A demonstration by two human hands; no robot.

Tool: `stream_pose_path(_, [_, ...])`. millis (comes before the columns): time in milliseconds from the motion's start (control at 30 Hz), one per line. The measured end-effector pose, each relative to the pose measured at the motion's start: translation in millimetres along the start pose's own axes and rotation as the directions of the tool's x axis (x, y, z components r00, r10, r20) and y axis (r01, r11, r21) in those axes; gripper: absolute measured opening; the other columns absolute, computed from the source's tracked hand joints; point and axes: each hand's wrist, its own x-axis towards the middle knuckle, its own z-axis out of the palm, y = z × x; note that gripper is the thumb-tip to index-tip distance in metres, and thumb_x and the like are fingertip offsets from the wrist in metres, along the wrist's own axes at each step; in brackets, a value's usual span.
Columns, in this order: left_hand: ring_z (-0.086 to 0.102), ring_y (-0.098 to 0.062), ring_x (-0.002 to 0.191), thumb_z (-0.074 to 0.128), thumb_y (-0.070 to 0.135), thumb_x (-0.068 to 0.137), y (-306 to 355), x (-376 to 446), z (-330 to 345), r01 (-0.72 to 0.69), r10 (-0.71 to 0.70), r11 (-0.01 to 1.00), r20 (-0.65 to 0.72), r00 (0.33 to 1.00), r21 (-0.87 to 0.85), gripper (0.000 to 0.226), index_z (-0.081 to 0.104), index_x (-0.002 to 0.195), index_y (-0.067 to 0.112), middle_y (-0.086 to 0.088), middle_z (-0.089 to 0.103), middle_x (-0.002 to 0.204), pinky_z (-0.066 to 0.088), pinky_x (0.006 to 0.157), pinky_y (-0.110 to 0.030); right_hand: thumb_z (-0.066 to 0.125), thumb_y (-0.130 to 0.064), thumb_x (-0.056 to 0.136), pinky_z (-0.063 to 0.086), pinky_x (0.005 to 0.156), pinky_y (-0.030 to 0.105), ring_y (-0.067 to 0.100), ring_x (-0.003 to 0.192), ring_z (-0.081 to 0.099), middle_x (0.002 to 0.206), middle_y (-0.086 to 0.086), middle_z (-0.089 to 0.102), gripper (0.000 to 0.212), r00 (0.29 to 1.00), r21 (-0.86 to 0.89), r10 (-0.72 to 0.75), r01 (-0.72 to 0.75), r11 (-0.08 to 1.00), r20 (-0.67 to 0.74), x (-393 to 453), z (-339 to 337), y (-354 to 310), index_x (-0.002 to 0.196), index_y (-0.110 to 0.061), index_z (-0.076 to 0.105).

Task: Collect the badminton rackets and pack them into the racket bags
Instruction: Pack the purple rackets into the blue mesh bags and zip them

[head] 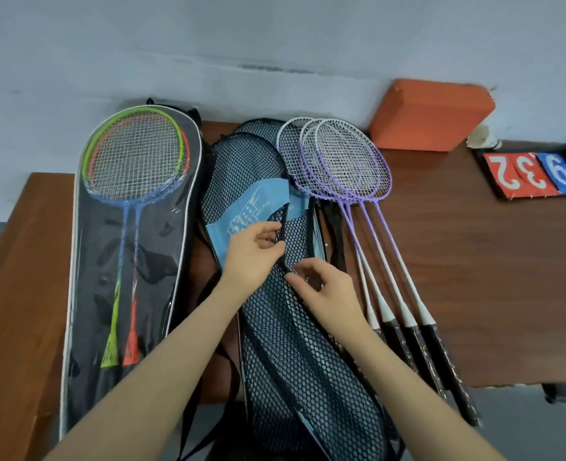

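A dark blue mesh racket bag [295, 354] with a light blue panel lies in the middle of the brown table [474, 261]. My left hand [255, 251] pinches the bag's black zipper edge beside the panel. My right hand [325, 291] pinches the same edge a little lower. Three purple-and-white rackets [345, 161] with black grips lie fanned out just right of the bag. On the left, a clear-fronted black bag [122, 267] holds colourful rackets [135, 154].
An orange foam block [431, 114] leans against the wall at the back. A flip scoreboard [534, 174] with red and blue number cards lies at the right, a white shuttlecock [484, 138] behind it. Black straps hang over the table's front edge.
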Motion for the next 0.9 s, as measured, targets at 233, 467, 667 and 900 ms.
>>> stream_pose_path(233, [0.065,0.0,0.083,0.071,0.002,0.077,6,-28,-31,-0.119,0.091,0.955,-0.112,0.989,-0.271,0.029,0.067,0.102,0.017,0.004,0.068,0.096,0.048,0.074,-0.011,0.07,-0.013,0.082,0.053,0.083,0.032,0.013,0.079,0.064,0.081,-0.001,0.067,0.017,0.972,0.399,0.056,-0.147,0.905,0.23,18,-1,-31,0.098,-0.018,0.066])
stream_pose_path(467, [0.065,0.002,0.085,0.069,-0.001,0.077,22,-33,-58,-0.176,0.111,0.92,-0.197,0.974,-0.35,0.03,0.068,0.095,0.023,0.008,0.069,0.092,0.048,0.077,-0.012,0.07,-0.008,0.081,0.052,0.081,0.024,0.013,0.082,0.064,0.086,0.002,0.068,0.011,0.955,0.428,-0.036,-0.098,0.898,0.294,14,6,-53,0.091,-0.013,0.068])
stream_pose_path(667, [0.065,0.0,0.082,0.069,0.0,0.078,40,-31,-61,-0.223,0.156,0.904,-0.204,0.966,-0.366,0.026,0.068,0.093,0.022,0.008,0.069,0.093,0.048,0.074,-0.011,0.068,0.001,0.08,0.045,0.062,0.018,0.009,0.061,0.053,0.065,0.004,0.06,0.011,0.99,0.441,-0.102,0.047,0.896,0.1,14,4,-75,0.071,-0.006,0.064])
stream_pose_path(900, [0.062,0.004,0.074,0.071,0.01,0.078,42,-29,-62,-0.225,0.185,0.963,-0.24,0.953,-0.148,0.017,0.069,0.091,0.02,0.01,0.068,0.084,0.047,0.07,-0.007,0.067,-0.004,0.082,0.044,0.064,0.028,0.016,0.065,0.052,0.068,0.019,0.06,0.01,0.998,0.434,-0.056,0.066,0.899,-0.037,14,17,-68,0.072,-0.005,0.065])
